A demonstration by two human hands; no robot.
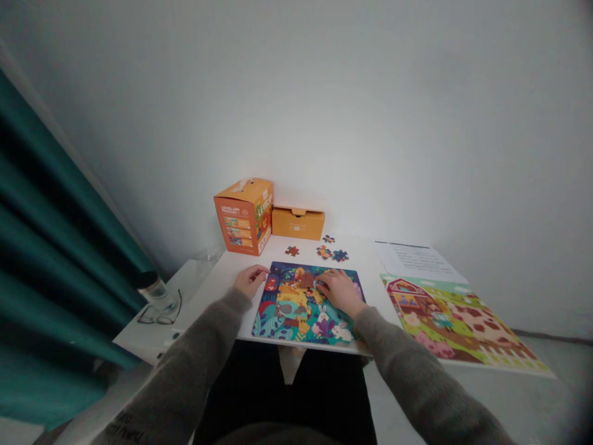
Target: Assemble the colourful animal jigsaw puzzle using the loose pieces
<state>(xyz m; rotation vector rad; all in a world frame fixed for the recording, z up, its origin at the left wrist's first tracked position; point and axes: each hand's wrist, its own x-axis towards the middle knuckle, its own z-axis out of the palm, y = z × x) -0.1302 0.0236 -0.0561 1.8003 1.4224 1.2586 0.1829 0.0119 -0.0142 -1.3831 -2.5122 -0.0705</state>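
Note:
A colourful jigsaw puzzle (290, 312) with animals and plants lies in its flat frame on the white table. My left hand (251, 280) rests by its upper left edge, fingers curled and pressed together. Whatever those fingers may hold is too small to make out. Over the upper right of the puzzle is my right hand (340, 292), its bent fingers closed at a puzzle piece near the brown patch (306, 280). The palm hides part of the picture. Behind the frame lie a loose brown piece (292, 251), an orange piece cluster (323, 252) and dark blue pieces (340, 255).
An orange puzzle box (238, 222) and a lower orange box (298, 224) stand at the back. Another small piece (328, 238) lies near the wall. To the right are a farm picture (463, 321) and a printed sheet (414, 258). Glasses (160, 315) and a cup (155, 290) sit left.

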